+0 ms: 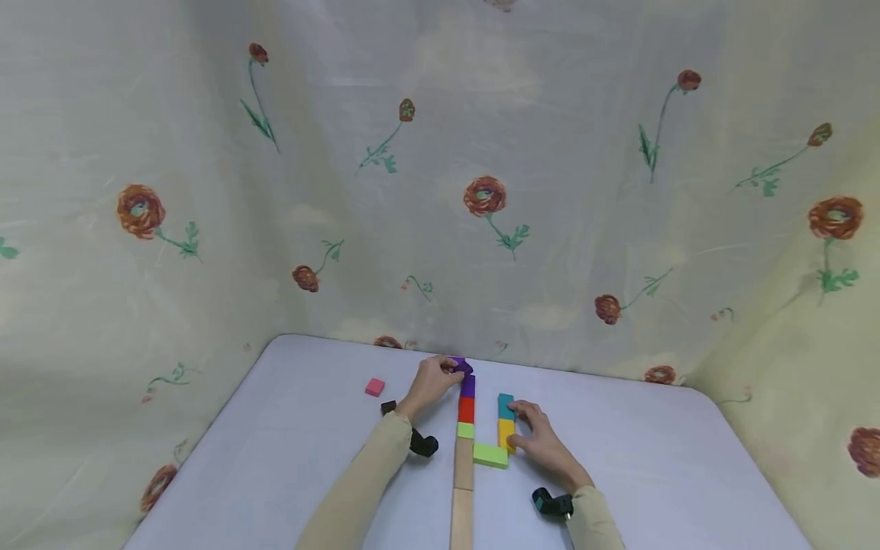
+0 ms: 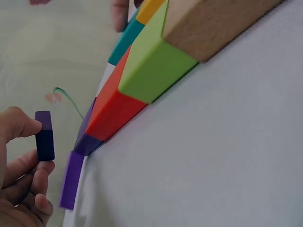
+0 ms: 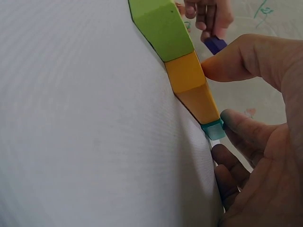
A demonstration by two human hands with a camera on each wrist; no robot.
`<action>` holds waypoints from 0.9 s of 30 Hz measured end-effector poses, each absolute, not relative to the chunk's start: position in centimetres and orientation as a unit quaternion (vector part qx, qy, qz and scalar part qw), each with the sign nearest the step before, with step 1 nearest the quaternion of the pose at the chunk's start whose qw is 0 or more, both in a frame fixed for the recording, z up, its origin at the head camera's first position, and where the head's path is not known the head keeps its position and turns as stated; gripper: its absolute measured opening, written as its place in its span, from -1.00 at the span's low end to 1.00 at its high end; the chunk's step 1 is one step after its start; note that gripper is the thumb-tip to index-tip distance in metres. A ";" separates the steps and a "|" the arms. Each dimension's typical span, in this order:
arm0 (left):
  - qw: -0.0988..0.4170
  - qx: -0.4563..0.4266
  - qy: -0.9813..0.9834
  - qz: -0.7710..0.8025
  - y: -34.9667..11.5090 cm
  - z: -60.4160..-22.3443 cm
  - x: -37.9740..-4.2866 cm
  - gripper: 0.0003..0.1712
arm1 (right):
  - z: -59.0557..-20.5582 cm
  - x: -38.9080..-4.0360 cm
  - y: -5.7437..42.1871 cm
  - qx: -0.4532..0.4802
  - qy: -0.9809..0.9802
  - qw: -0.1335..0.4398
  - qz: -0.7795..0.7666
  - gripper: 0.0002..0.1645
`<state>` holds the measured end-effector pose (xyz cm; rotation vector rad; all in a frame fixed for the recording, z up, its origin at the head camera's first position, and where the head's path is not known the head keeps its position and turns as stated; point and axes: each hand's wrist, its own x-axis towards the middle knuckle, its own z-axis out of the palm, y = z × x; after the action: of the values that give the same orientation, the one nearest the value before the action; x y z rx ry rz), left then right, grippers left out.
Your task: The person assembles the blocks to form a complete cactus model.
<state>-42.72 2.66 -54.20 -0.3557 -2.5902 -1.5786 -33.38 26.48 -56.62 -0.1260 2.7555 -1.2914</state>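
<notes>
My left hand point(image 1: 431, 381) pinches a small dark purple block point(image 2: 45, 142) between thumb and fingers, above the far end of a row of blocks. Two more purple blocks lie there, a brighter one point(image 2: 72, 180) and a darker one point(image 1: 468, 386). Nearer me the row continues with a red block point(image 1: 466, 410), a light green block point(image 1: 465, 431) and wooden blocks point(image 1: 464, 464). My right hand point(image 1: 543, 444) rests beside a short side row. Its thumb touches the yellow block point(image 3: 191, 85), and its index fingertip is at the teal block point(image 3: 214, 129).
Another light green block point(image 1: 490, 456) joins the wooden row to the yellow block. A pink block point(image 1: 374, 387) lies apart on the white table point(image 1: 309, 428), left of my left hand. Behind the table's far edge hangs a flowered curtain point(image 1: 440, 214).
</notes>
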 end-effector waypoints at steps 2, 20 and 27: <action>0.054 -0.114 -0.843 -0.524 3.0 -54.6 -43.0 -0.69 | -56.5 -33.3 26.5 -0.044 0.904 0.046 -0.423 -0.25; 0.050 -0.101 -0.848 -0.518 4.4 -56.1 -44.9 -0.68 | -56.5 -33.2 26.4 -0.039 0.902 0.043 -0.428 -0.25; 0.047 -0.110 -0.843 -0.525 4.9 -56.0 -45.1 -0.67 | -56.6 -33.2 26.4 -0.041 0.904 0.044 -0.423 -0.26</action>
<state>-45.09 4.87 -55.95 -0.3356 -2.5724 -1.6006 -33.22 26.43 -56.56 -0.1240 2.7635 -1.2942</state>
